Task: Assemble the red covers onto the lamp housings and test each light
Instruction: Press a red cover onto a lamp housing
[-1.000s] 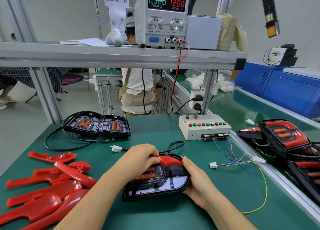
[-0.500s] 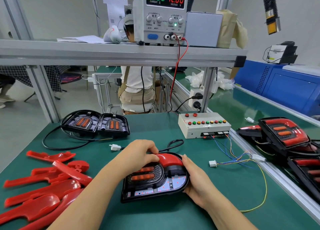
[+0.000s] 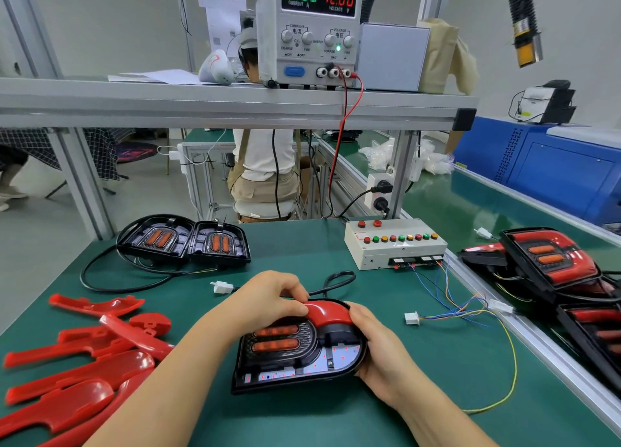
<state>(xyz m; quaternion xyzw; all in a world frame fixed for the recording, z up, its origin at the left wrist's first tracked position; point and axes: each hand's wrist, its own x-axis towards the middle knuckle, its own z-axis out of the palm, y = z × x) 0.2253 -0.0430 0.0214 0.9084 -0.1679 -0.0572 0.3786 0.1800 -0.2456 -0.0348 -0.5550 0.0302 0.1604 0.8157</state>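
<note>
A black lamp housing (image 3: 295,356) with two orange lenses lies on the green table in front of me. A red cover (image 3: 327,312) sits along its far curved edge. My left hand (image 3: 265,300) presses its fingers on the cover's left end. My right hand (image 3: 376,349) grips the housing's right rim, thumb on the cover. Several loose red covers (image 3: 84,362) are piled at the left. Two bare housings (image 3: 184,241) lie at the back left. Finished lamps (image 3: 551,261) with red covers rest at the right.
A white test box with coloured buttons (image 3: 396,245) stands behind, with thin wires and a white connector (image 3: 411,319) trailing from it. A second white plug (image 3: 221,287) on a black cable lies near my left hand. The power supply (image 3: 309,29) on the shelf reads 0.000 A, 12.00 V. A person sits beyond.
My left fingers have slid along the red cover, pushing it down on the housing. The housing has stayed in place between both hands. The view has shifted slightly.
</note>
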